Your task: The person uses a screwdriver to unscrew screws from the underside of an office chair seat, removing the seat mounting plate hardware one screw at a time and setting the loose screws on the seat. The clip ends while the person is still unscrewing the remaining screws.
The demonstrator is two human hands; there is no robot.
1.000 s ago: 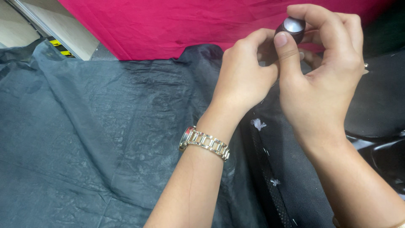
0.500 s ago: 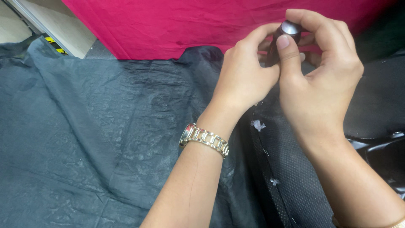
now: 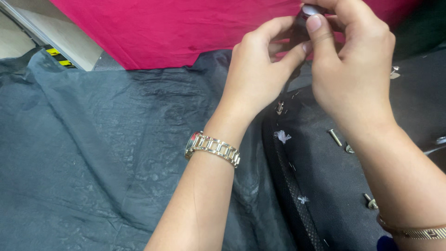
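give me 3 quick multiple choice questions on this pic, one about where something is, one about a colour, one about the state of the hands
1. Where is the metal watch?
A. on the left wrist
B. on the grey sheet
C. on the red cloth

2. What colour is the cloth at the top?
A. green
B. red-pink
C. white

3. What are the hands doing?
A. lying flat on the sheet
B. both closed on a small dark round part
C. apart, holding nothing

Answers:
1 A, the watch band wraps the left wrist.
2 B, the cloth behind the grey sheet is bright red-pink.
3 B, the left hand and right hand meet with fingers pinching the part.
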